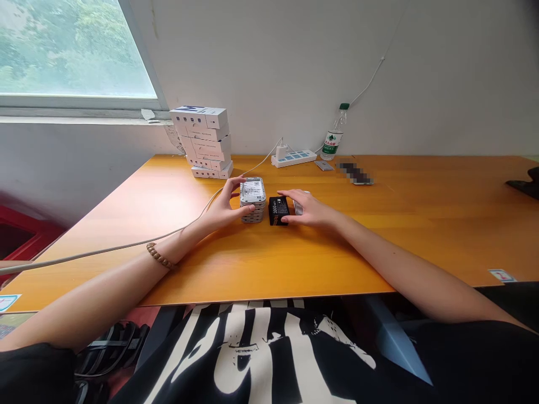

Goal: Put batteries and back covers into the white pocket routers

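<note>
- Orange wooden table runs along a white wall, with a window up at 10 o'clock.
- Near the middle of the table stands a stack of grey-white devices – flat, rounded units piled one on another, the top one showing a printed label.
- Left hand comes in from 8 o'clock and is closed around this stack: fingers curl over its far left edge, and the thumb presses its near side.
- A bead bracelet sits on that wrist.
- Just beside the stack, at its 3 o'clock, lies a black box with pale print on top; whether the 2 touch I cannot tell.
- Right hand reaches in from 4 o'clock, palm down, and clasps the black box – index finger along its far edge, thumb at its near edge.
- Something small and pale shows under that palm; what it is I cannot tell.
- A white cable trails from 9 o'clock past the left wrist toward the wall.
- At 11 o'clock of the stack, against the wall, rises a leaning pile of white cartons.
- At 1 o'clock lie a power strip and a water bottle with a green cap, well apart from both hands.
</note>
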`<state>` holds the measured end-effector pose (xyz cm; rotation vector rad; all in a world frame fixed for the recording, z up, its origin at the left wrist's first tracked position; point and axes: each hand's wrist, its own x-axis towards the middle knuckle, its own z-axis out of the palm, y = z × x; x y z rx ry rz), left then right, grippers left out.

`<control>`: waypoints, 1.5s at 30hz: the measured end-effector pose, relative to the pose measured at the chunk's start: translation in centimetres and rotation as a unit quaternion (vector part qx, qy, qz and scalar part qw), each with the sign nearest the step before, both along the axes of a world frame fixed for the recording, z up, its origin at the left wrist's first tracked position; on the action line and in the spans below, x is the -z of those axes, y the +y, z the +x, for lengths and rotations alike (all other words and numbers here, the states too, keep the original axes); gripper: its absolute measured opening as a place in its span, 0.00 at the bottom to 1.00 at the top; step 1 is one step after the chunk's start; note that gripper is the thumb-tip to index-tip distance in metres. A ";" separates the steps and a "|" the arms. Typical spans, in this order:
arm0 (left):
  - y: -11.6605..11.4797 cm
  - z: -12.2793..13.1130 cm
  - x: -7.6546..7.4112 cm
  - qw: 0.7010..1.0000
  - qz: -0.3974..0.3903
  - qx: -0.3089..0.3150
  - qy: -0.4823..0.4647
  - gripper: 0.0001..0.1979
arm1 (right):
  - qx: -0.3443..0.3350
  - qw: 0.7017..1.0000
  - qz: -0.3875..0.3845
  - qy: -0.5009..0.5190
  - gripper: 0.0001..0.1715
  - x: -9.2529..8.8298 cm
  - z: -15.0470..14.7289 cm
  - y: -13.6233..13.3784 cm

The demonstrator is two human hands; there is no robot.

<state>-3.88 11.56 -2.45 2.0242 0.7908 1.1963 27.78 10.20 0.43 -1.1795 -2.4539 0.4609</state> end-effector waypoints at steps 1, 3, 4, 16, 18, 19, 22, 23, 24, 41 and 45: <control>0.0 0.0 0.0 1.000 0.002 0.001 0.002 0.34 | 0.001 1.000 0.000 -0.001 0.50 0.0 0.0 0.0; 0.0 0.0 0.1 1.000 0.006 0.001 0.006 0.35 | 0.002 1.000 -0.001 -0.001 0.50 0.0 0.0 0.0; 0.0 0.0 0.1 1.000 0.007 -0.002 0.008 0.36 | 0.002 1.000 -0.001 -0.001 0.50 0.1 0.0 0.0; -4.4 1.1 -2.3 0.965 0.242 -0.097 -0.037 0.24 | -0.014 1.000 0.000 0.005 0.51 0.4 0.2 0.2; -6.1 1.7 -2.7 0.965 0.261 -0.035 -0.009 0.16 | -0.017 1.000 -0.001 0.009 0.50 0.3 0.2 0.2; -7.0 2.0 -2.8 0.965 0.259 0.016 0.028 0.11 | -0.018 1.000 -0.001 0.011 0.50 0.3 0.2 0.2; -9.0 3.1 -3.1 0.936 0.265 0.177 0.151 0.03 | -0.019 1.000 -0.001 0.011 0.51 0.2 0.3 0.2; -9.4 3.3 -3.1 0.930 0.256 0.202 0.169 0.03 | -0.019 1.000 -0.001 0.011 0.51 0.2 0.3 0.2; -9.6 3.5 -3.1 0.928 0.243 0.217 0.179 0.03 | -0.019 1.000 -0.001 0.011 0.51 0.2 0.3 0.2; -8.5 2.9 -2.5 0.918 0.126 0.157 0.342 0.13 | 0.002 0.999 -0.008 -0.051 0.59 0.5 0.1 0.0; -8.1 2.8 -2.2 0.919 0.140 0.137 0.343 0.12 | 0.004 0.999 -0.016 -0.047 0.61 0.4 0.1 0.0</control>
